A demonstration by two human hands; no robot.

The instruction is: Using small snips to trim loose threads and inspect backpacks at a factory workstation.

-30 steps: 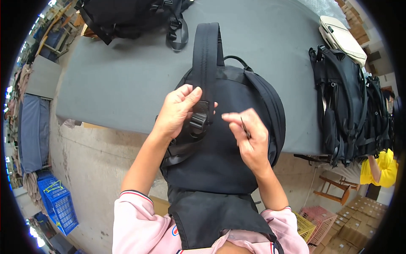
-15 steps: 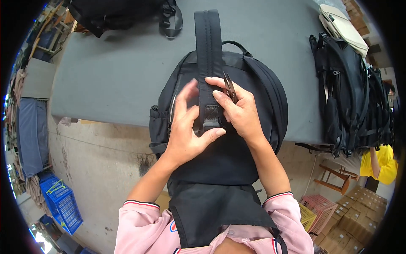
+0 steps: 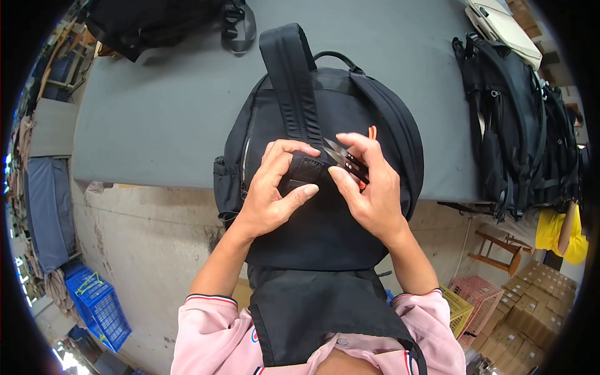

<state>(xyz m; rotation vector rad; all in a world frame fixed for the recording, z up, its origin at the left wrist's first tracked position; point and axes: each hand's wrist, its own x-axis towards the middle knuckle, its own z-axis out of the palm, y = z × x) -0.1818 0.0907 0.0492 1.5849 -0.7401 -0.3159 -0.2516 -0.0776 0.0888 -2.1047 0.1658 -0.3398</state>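
A black backpack lies in front of me, its lower part hanging over the table's near edge. One padded shoulder strap stands up from it in a loop. My left hand is closed around the strap's lower end, where a stitched patch and a buckle show between fingers and thumb. In my right hand is a pair of thread snips, blades pointing left at the strap's edge beside my left fingertips. Bits of orange show at the snips' handle. Whether the blades touch the strap I cannot tell.
The grey table spreads beyond the backpack. Another black bag lies far left. Several black backpacks and a cream case stand at the right. Crates and cartons fill the lower right, near a person in yellow.
My left fingers have closed on the strap's lower end. The snips have swung from pointing up to pointing left at the strap. The strap's top has tilted left.
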